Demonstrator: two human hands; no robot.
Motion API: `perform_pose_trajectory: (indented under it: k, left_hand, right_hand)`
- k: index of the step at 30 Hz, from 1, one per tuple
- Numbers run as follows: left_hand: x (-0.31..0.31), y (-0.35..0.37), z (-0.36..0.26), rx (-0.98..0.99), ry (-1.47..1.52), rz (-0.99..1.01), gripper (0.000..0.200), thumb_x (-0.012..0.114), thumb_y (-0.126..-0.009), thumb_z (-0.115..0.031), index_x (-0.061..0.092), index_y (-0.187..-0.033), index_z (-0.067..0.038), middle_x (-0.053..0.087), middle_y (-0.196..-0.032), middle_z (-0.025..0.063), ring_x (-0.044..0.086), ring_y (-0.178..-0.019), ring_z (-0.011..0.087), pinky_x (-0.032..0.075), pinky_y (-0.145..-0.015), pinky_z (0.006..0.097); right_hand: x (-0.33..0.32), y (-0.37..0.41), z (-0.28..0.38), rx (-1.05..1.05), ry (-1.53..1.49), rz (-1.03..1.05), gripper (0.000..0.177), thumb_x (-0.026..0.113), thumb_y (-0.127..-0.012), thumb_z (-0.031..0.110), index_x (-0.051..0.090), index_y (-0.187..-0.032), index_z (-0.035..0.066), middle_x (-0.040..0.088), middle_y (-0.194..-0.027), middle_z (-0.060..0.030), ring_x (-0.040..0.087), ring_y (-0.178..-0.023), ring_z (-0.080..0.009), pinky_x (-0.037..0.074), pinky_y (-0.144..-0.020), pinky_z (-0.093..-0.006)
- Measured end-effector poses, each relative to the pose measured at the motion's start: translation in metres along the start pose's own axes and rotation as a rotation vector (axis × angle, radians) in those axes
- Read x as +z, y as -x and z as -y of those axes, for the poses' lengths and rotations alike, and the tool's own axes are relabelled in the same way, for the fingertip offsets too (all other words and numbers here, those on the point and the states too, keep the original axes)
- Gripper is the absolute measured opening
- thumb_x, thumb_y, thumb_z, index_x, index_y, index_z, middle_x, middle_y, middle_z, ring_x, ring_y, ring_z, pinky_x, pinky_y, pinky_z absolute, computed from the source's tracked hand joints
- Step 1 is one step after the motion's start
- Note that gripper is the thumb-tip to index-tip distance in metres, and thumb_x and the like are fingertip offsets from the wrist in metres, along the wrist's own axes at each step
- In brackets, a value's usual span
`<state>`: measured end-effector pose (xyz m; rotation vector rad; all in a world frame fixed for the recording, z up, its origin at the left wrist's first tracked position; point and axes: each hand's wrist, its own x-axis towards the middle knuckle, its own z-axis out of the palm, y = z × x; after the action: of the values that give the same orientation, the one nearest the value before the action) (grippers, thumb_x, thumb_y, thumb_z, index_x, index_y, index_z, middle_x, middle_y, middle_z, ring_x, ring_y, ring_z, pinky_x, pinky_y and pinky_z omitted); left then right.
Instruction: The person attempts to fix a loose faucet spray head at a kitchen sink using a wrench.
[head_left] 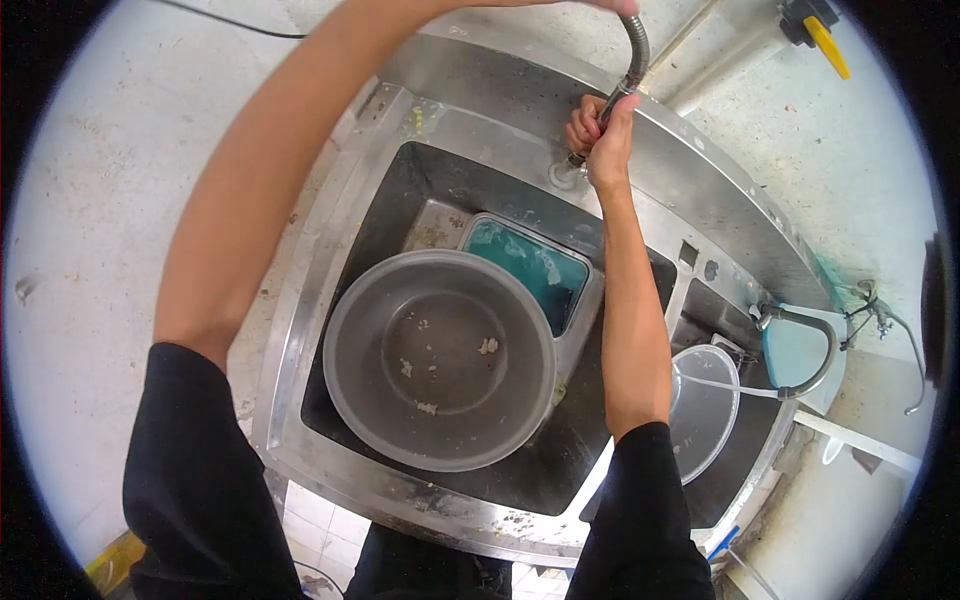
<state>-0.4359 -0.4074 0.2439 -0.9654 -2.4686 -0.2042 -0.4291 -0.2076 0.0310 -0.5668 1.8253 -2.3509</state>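
Note:
My right hand (604, 140) is wrapped around the upright pipe of a faucet (636, 55) at the back rim of a steel sink. Above it the faucet continues as a ribbed flexible neck. My left hand (608, 4) reaches across at the top edge, its fingers against that neck; most of it is cut off. Below my arms a large grey round basin (440, 440) sits in the left sink bowl, with several pale food scraps on its bottom. Behind the basin lies a rectangular container (528, 262) with a teal inside, partly covered by the basin.
The steel sink (390, 485) has a second bowl on the right. A round tub (705, 425) stands there under a curved faucet (825, 350) with water running. A wall tap (875, 310) is at far right. A yellow-handled valve (826, 45) is at the upper right.

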Motion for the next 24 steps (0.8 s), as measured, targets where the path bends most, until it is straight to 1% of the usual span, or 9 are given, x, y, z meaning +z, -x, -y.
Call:
perform_pose_trajectory:
  k: [3, 6, 8, 10, 12, 13, 16, 19, 24]
  left_hand:
    - [-0.009, 0.004, -0.008, -0.033, -0.095, 0.194, 0.054, 0.061, -0.093, -0.052, 0.07, -0.084, 0.0, 0.068, -0.088, 0.0202, 0.065, -0.077, 0.0378, 0.05, -0.074, 0.0476]
    - [-0.018, 0.019, -0.027, 0.043, -0.164, 0.188, 0.051, 0.06, -0.095, -0.048, 0.07, -0.087, 0.001, 0.069, -0.087, 0.0203, 0.065, -0.078, 0.0356, 0.051, -0.074, 0.0473]
    - [-0.02, 0.036, -0.049, 0.109, -0.217, 0.176, 0.047, 0.059, -0.097, -0.044, 0.069, -0.091, 0.002, 0.069, -0.087, 0.0204, 0.066, -0.078, 0.0335, 0.051, -0.073, 0.047]
    - [-0.011, 0.055, -0.076, 0.137, -0.236, 0.175, 0.045, 0.058, -0.098, -0.042, 0.069, -0.093, 0.002, 0.069, -0.086, 0.0205, 0.066, -0.078, 0.0324, 0.051, -0.073, 0.0469]
    - [0.005, 0.064, -0.109, -0.22, 0.198, 0.105, 0.021, 0.062, -0.095, -0.013, 0.071, -0.111, -0.002, 0.074, -0.098, 0.0133, 0.071, -0.08, 0.0229, 0.058, -0.075, 0.0327]
    - [-0.002, 0.062, -0.121, -0.22, 0.194, 0.107, 0.021, 0.062, -0.095, -0.013, 0.071, -0.111, -0.002, 0.074, -0.098, 0.0133, 0.071, -0.08, 0.0229, 0.058, -0.075, 0.0327]
    - [-0.007, 0.054, -0.114, -0.342, 0.362, 0.214, 0.026, 0.068, -0.091, -0.019, 0.07, -0.111, -0.001, 0.073, -0.095, 0.015, 0.07, -0.082, 0.0274, 0.057, -0.078, 0.0382]
    - [0.048, 0.048, -0.034, 0.099, 1.109, 0.089, 0.046, 0.058, -0.098, -0.038, 0.065, -0.12, 0.002, 0.07, -0.102, 0.0169, 0.071, -0.09, 0.0283, 0.055, -0.082, 0.0398]
    - [0.09, 0.051, -0.015, -0.057, 0.977, -0.004, 0.044, 0.06, -0.099, -0.033, 0.064, -0.121, 0.005, 0.069, -0.112, 0.0176, 0.069, -0.09, 0.0238, 0.054, -0.083, 0.0335]
  right_hand:
    - [-0.002, 0.001, -0.006, -0.034, -0.041, -0.024, 0.074, 0.025, -0.094, 0.079, 0.026, -0.06, 0.013, 0.026, -0.051, 0.0039, 0.023, -0.043, -0.0089, 0.015, -0.043, -0.0289]
    - [0.005, 0.002, -0.012, -0.069, -0.067, -0.117, 0.072, 0.031, -0.099, 0.072, 0.035, -0.062, 0.01, 0.031, -0.053, 0.0022, 0.029, -0.045, -0.0092, 0.022, -0.043, -0.0284]
    - [0.019, 0.005, -0.024, -0.298, 0.245, -0.445, 0.065, 0.037, -0.104, 0.06, 0.046, -0.069, 0.006, 0.039, -0.056, 0.0001, 0.037, -0.049, -0.0105, 0.029, -0.047, -0.0281]
    - [0.034, 0.009, -0.027, -0.418, 0.366, -0.56, 0.061, 0.038, -0.105, 0.055, 0.049, -0.072, 0.005, 0.041, -0.057, -0.0006, 0.04, -0.052, -0.0112, 0.031, -0.049, -0.0282]
    - [0.034, 0.006, -0.041, -0.543, 0.523, -0.685, 0.061, 0.036, -0.106, 0.053, 0.051, -0.074, 0.004, 0.043, -0.058, -0.0013, 0.041, -0.054, -0.0124, 0.033, -0.051, -0.0288]
    - [0.03, 0.003, -0.051, -0.541, 0.562, -0.697, 0.064, 0.031, -0.107, 0.055, 0.05, -0.072, 0.004, 0.042, -0.058, -0.0012, 0.041, -0.054, -0.0127, 0.032, -0.05, -0.0292]
    - [0.019, 0.002, -0.047, -0.416, 0.352, -0.537, 0.069, 0.026, -0.105, 0.06, 0.048, -0.069, 0.005, 0.042, -0.058, -0.0015, 0.04, -0.052, -0.0131, 0.03, -0.049, -0.0294]
    - [0.012, 0.008, -0.034, -0.324, 0.223, -0.441, 0.072, 0.023, -0.104, 0.063, 0.047, -0.068, 0.006, 0.041, -0.057, -0.0017, 0.04, -0.051, -0.0134, 0.029, -0.049, -0.0296]
    - [0.003, 0.006, -0.015, -0.055, 0.067, -0.174, 0.076, 0.016, -0.098, 0.074, 0.034, -0.062, 0.01, 0.032, -0.054, 0.0011, 0.031, -0.047, -0.0117, 0.022, -0.045, -0.0286]
